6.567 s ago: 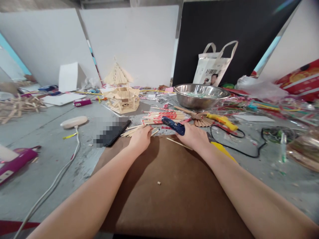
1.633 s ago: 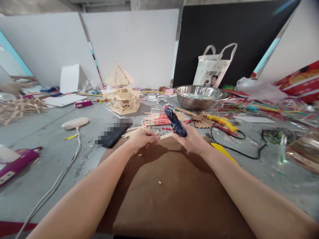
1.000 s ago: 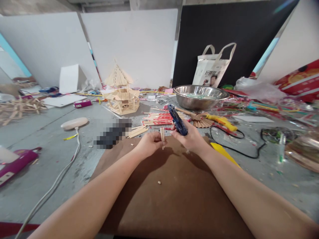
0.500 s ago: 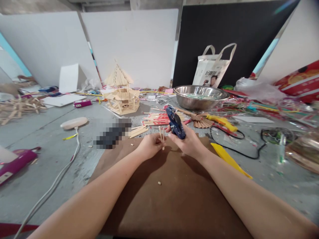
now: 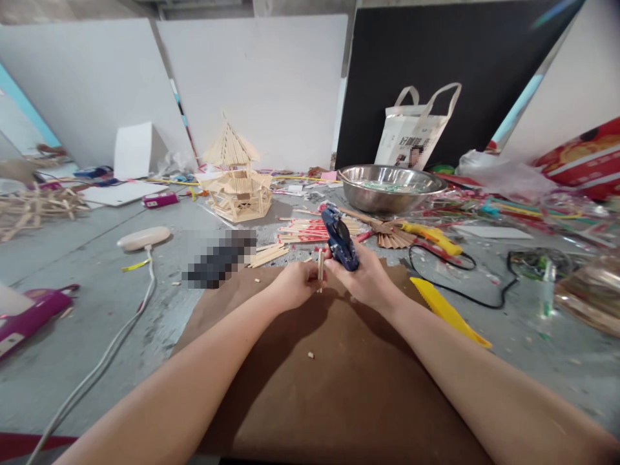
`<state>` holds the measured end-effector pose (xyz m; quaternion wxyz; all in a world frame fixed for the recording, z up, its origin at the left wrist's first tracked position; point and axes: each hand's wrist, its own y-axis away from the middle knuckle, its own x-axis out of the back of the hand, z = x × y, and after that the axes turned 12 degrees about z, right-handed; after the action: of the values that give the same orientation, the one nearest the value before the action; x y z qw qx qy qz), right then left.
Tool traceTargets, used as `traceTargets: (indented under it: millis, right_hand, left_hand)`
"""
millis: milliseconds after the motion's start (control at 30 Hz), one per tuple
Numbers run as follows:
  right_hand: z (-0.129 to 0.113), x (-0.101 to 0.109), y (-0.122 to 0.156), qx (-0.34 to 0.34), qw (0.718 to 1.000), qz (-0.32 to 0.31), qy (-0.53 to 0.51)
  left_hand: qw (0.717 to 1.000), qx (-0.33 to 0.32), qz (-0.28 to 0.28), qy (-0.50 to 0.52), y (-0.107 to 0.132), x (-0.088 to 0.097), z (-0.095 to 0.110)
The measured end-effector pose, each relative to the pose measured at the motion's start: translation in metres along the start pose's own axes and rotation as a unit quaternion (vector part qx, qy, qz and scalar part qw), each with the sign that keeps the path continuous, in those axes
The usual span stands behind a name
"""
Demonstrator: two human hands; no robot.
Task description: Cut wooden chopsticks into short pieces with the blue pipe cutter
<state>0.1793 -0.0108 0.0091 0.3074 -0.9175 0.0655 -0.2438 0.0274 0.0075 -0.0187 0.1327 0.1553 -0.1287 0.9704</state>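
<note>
Short pale wooden sticks stand upright between the pinched fingers of my left hand, side by side. Close to its right, my right hand is wrapped around a dark blue hand tool, whose kind I cannot make out. The tool tilts up and away, with pale specks on it. Both hands are above a brown sheet, where a small wooden offcut lies. Beyond the hands are loose wooden sticks and a bundle of sticks in red-and-white wrappers.
A wooden-stick pagoda model stands at the back left. A metal basin sits at the back right, before a white bag. A yellow-handled tool with a black cord and a yellow strip lie right. A white cable runs left.
The sticks in my left hand, spread apart before, are now together. My left hand has shifted slightly right. My right hand keeps its grip on the blue tool.
</note>
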Motion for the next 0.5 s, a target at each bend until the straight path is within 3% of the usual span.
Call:
traceTargets:
  millis: [133,500]
  right_hand:
    - [0.0004,-0.0001,-0.0004,0.002,1.000,-0.001,0.005]
    - [0.0002,0.0008,-0.0012,-0.002,0.999,-0.047,-0.027]
  left_hand:
    - [0.991,-0.089,-0.049,-0.093,-0.0007,0.0007,0.0017]
    - [0.983,-0.097,-0.091,-0.124,-0.0034,0.0016,0.0061]
